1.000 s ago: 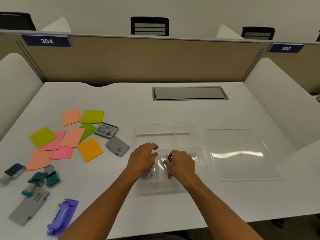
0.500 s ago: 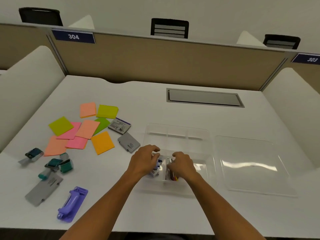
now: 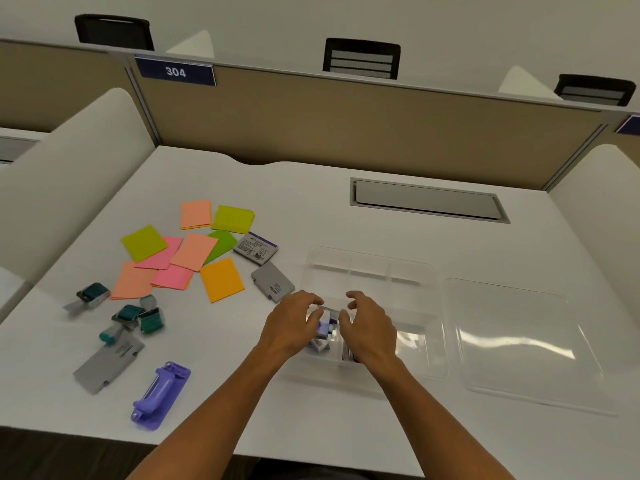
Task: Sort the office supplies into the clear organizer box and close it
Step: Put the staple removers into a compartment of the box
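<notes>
Scattered coloured sticky-note pads (image 3: 194, 252) lay at ten o'clock on the white desk (image 3: 311, 209). Left hand (image 3: 294, 327), fingers curled, gripped small boxes (image 3: 323, 329) inside the clear plastic organizer box (image 3: 370, 271) at centre. Right hand (image 3: 369, 329) hovered over it, fingers loosely spread, empty. Clear flat lid (image 3: 519, 337) lay at three o'clock.

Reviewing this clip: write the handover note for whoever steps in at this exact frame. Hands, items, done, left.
Left hand and right hand: both over the organizer box, fingers loosely curled; a grip can't be confirmed.
Done: a few small items lie in the box's near compartments.
Left: sticky notes, teal stamps, grey cards, purple punch on the desk; lid off, beside the box.
</notes>
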The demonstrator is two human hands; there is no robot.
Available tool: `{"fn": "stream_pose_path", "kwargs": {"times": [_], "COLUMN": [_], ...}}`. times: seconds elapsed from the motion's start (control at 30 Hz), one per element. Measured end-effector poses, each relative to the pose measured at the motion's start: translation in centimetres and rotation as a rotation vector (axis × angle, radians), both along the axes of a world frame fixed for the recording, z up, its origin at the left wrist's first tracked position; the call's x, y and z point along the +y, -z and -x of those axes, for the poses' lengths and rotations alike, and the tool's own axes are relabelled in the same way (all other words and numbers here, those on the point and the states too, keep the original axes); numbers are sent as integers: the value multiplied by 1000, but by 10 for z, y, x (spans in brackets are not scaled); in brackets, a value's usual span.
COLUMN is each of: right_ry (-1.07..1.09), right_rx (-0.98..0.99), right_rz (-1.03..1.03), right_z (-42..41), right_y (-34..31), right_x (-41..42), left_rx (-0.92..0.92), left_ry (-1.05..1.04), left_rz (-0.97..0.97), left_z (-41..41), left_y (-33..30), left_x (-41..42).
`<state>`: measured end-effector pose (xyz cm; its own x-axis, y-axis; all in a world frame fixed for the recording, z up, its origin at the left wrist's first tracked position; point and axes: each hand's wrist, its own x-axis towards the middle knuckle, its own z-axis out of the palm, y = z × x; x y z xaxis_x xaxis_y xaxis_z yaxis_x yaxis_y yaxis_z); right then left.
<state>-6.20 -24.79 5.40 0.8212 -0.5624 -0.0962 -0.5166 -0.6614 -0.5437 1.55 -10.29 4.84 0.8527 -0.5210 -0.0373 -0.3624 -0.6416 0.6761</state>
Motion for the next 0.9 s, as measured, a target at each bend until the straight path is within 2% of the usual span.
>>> {"fn": "stream_pose_path", "kwargs": {"times": [0.13,0.43,0.9], "right_ry": [-100,-456,-843], "right_rx": [-98,-185,-63], "right_rz": [-70,-126,-106], "right_z": [-11,-38,-88], "right_y": [2,1,-3], "right_x": [11,61,155], "left_rx": [-66,-111,-137], "left_ry": [-38,-203,-563], "left_rz": [7,-25,-43], "left_z": [-3,-6,-7], "left_y": [-1,-1,9], "left_x": [15,79,206]}}
